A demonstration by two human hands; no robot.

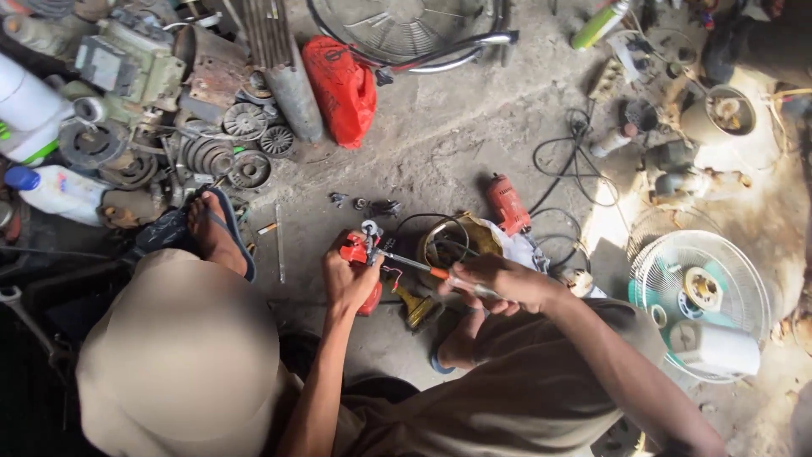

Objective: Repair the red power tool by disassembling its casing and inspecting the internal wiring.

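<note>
Holding the red power tool (359,254) steady is your first concern: your left hand (345,279) is wrapped around its body, fingers pressed closed on the casing, and it sits low over the concrete floor (448,135), just in front of your knees and a little left of centre. Your right hand (501,283) is closed around the orange-handled screwdriver (427,271), whose shaft runs leftward to the metal fitting at the top of the tool. Judging from that line, you are working a fastener near the tool's head.

Keep the shaft in line with the fastener rather than slanted; a tilted tip is likely to slip out and skate across the red casing or into your left thumb, which lies close to the tip. Press along the shaft as you turn, and let the left hand only resist the twist. A thin red wire (393,275) hangs just right of the tool, so keep the shaft clear of it.

Small loose metal parts (364,203) lie on the floor just beyond the tool; put anything you remove with them, not among the pulleys (245,123) far left. A second red tool (507,203) lies to the right, beside the black cable (562,161).
</note>
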